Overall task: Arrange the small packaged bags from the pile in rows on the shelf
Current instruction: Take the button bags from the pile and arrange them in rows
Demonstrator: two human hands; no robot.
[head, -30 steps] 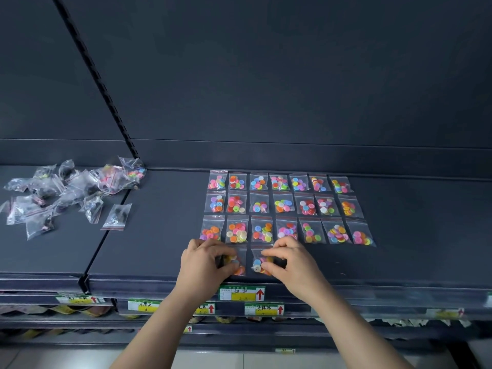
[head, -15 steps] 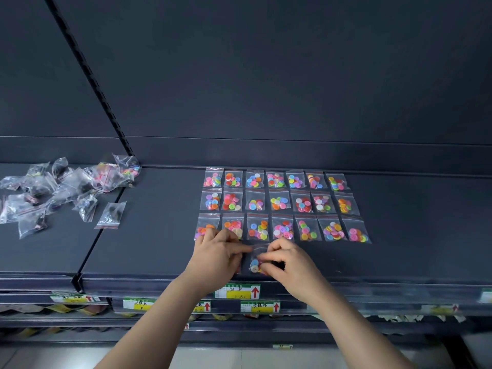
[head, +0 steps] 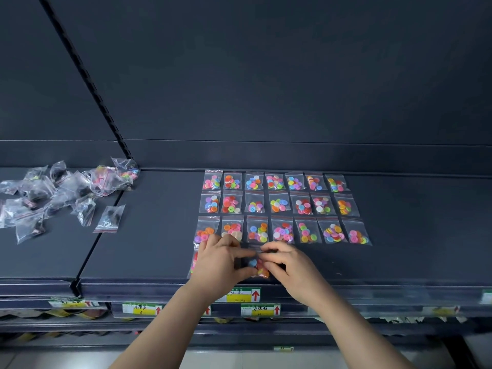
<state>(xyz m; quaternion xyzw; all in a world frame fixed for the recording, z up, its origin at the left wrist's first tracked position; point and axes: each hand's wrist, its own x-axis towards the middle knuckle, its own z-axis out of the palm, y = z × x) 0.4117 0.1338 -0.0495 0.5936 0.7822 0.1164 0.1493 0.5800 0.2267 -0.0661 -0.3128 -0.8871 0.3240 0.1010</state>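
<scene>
Three rows of small clear bags of coloured buttons (head: 279, 205) lie flat on the dark shelf (head: 412, 249). In a fourth row near the front edge, my left hand (head: 221, 262) and my right hand (head: 287, 265) both pinch one small button bag (head: 258, 266) between them. Another bag (head: 193, 262) peeks out at the left, mostly hidden under my left hand. The pile of loose bags (head: 61, 193) lies on the neighbouring shelf at the left.
A single bag (head: 109, 219) lies apart from the pile near the shelf joint. A slotted upright (head: 87, 75) rises at the back left. Price labels (head: 241, 295) line the shelf's front edge, with lower shelves beneath.
Both hands have drawn closer together over the front-row bag, and my left hand has shifted right onto it. The camera has moved slightly.
</scene>
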